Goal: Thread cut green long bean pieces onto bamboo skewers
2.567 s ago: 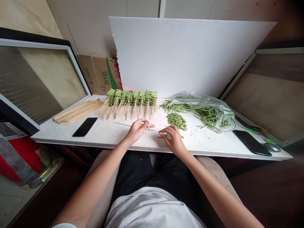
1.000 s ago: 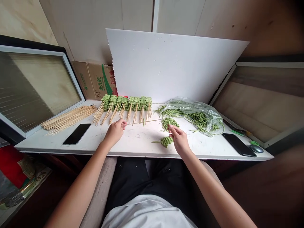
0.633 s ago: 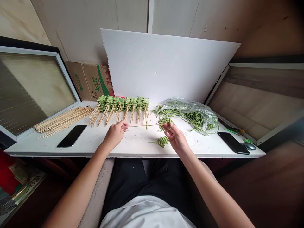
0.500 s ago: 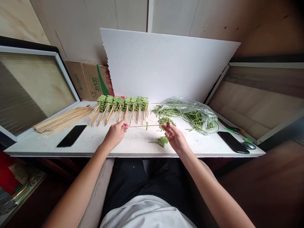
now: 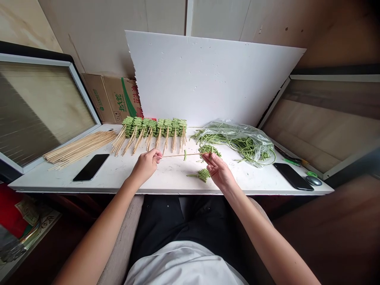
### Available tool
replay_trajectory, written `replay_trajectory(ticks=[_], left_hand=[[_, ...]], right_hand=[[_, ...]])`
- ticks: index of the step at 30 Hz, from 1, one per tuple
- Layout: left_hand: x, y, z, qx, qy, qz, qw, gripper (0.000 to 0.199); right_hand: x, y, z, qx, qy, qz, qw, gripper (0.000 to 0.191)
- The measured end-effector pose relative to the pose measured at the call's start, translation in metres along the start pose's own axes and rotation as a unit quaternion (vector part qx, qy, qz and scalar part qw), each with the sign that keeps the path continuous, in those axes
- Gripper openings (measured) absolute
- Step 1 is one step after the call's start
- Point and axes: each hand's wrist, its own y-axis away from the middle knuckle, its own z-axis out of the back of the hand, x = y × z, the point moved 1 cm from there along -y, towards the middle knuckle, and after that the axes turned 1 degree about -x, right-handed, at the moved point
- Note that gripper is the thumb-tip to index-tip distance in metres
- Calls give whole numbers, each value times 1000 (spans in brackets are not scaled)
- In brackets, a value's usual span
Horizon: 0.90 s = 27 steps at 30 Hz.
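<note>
Over table (image 5: 170, 182), left hand (image 5: 147, 163) pinches skewer (image 5: 175, 155), lifted since earlier; right hand (image 5: 220, 170) pinches bean piece (image 5: 211, 151) at tip

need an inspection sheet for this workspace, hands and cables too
surface: white table, small dark marks on it
work things: skewer with one bean piece; stacked bean skewers; loose skewers; cut bean pile; small bean row; long beans, partly under clear plastic
clutter: left phone, right phone, rounded grey object
left hand: pinching skewer's left end
right hand: holding another bean piece at skewer's other end
cables: nothing seen
surroundings: white board, cardboard box behind
</note>
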Motion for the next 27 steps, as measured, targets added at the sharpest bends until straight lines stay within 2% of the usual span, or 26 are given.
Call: replay_trajectory(ticks=[11,19,27], left_hand=[[1,1,2,-9,-16,-16,1000,20],[-4,1,8,-28,-46,-31,998,25],[-8,3,8,-18,-53,-40,998,34]], right_hand=[[-1,1,3,-35,50,18,998,29],[-2,-1,5,-31,76,19,996,28],[-1,0,4,-23,73,24,997,30]])
